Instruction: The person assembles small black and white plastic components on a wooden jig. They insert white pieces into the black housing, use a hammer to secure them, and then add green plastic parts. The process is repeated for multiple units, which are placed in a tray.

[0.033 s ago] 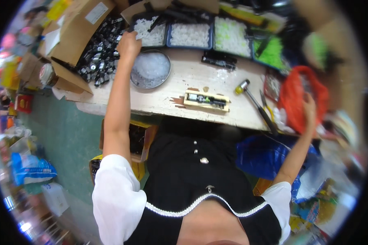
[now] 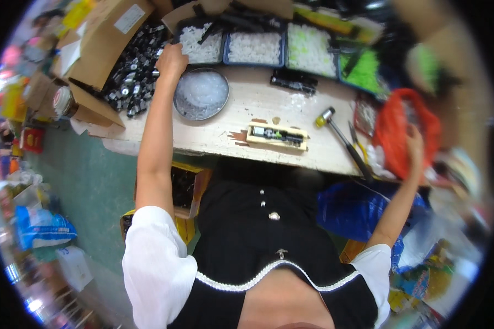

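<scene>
My left hand [image 2: 172, 61] reaches to the far left of the bench, between a heap of small black and silver parts [image 2: 130, 85] and a tray of small white parts [image 2: 202, 44]. Its fingers are curled, and their tips and anything in them are hidden. Just below it on the right sits a round metal bowl [image 2: 202, 94] with pale, glossy stuff inside. On the right, my right hand [image 2: 415, 143] dips into a red plastic bag [image 2: 392, 134], which hides its fingertips. Between the hands, a cream holder [image 2: 277, 143] cradles a narrow assembly of black, green and metal pieces.
A hammer [image 2: 343, 142] and yellow-handled pliers [image 2: 359, 143] lie left of the red bag. More trays hold white parts [image 2: 255, 47], pale green parts [image 2: 312, 49] and bright green parts [image 2: 362, 71]. A cardboard box [image 2: 105, 41] and a jar [image 2: 64, 101] stand at the left.
My left hand and forearm have shifted very slightly left. My right hand stays in the red bag.
</scene>
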Motion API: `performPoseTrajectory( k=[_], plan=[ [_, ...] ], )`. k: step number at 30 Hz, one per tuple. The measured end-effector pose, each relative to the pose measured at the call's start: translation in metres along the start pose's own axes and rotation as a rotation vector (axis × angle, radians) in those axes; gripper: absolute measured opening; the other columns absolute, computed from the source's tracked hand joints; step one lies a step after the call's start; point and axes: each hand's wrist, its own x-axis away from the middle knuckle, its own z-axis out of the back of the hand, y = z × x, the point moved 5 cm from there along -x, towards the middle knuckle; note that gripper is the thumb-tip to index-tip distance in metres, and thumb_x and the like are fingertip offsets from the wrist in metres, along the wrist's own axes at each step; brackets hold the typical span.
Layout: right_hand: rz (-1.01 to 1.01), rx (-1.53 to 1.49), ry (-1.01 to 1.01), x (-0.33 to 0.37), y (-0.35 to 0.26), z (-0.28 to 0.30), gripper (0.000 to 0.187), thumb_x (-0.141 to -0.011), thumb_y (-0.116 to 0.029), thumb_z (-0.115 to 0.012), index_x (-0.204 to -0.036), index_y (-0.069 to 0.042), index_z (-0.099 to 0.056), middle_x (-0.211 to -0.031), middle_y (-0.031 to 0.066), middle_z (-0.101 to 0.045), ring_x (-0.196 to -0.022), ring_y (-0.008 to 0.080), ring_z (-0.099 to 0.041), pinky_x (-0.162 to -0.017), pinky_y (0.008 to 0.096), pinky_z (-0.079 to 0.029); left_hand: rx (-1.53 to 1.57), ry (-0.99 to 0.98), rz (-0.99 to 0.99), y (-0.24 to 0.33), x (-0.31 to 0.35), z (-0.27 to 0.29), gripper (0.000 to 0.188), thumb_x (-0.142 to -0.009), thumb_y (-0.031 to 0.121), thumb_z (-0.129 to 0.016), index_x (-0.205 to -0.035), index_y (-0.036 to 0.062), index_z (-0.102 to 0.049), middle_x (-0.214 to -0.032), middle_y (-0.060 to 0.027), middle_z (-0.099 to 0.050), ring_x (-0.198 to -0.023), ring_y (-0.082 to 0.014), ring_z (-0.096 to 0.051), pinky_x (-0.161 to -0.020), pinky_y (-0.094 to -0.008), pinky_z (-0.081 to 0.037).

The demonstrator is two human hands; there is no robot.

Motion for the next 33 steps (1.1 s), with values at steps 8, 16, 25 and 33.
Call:
performPoseTrajectory(
  k=[8,16,25,33],
  plan=[
    [-0.045,0.034,0.008,-0.002,-0.009,0.004,0.035,-0.079,-0.026,-0.058,-0.108,-0.007,-0.060,-0.101,0.0174,-0.063,-0.098,0.0308,-0.059,-0.085,0.0367,-0.044,0.218,-0.058,-0.049,-0.020,-0.026,-0.026,0.026,-0.071,0.015,-0.065,-0.094,0.0028,-0.067,-0.092,-0.0175,-0.066,-0.087,-0.0348,-0.062,-0.077,-0.0408,-0.049],
    [0.012,0.107,0.177,0.008,-0.042,0.011,0.033,-0.082,-0.027,-0.057,-0.108,-0.007,-0.060,-0.096,0.0143,-0.064,-0.092,0.0284,-0.062,-0.080,0.0362,-0.046,0.960,-0.069,0.164,-0.047,-0.029,-0.035,0.024,-0.076,0.012,-0.068,-0.096,-0.0011,-0.066,-0.075,-0.0079,-0.065,-0.064,-0.0135,-0.062,-0.050,-0.0256,-0.047],
    [0.104,-0.237,-0.098,0.010,-0.029,0.005,0.030,-0.083,-0.015,-0.055,-0.111,-0.003,-0.057,-0.099,0.0100,-0.063,-0.087,0.0184,-0.059,-0.077,0.0290,-0.044,0.986,-0.143,0.094,-0.013,0.055,0.021,0.016,-0.074,0.005,-0.068,-0.089,0.0006,-0.068,-0.072,-0.0036,-0.062,-0.058,-0.0090,-0.056,-0.049,-0.0213,-0.042],
    [-0.009,-0.298,-0.238,0.013,-0.068,0.018,0.024,-0.081,-0.010,-0.052,-0.100,0.002,-0.060,-0.089,0.0033,-0.060,-0.080,0.0129,-0.054,-0.073,0.0251,-0.043,0.487,-0.143,-0.166,-0.037,0.117,0.018,0.020,-0.067,-0.001,-0.069,-0.087,0.0011,-0.067,-0.076,-0.0069,-0.059,-0.065,-0.0144,-0.057,-0.060,-0.0243,-0.045]
  ],
)
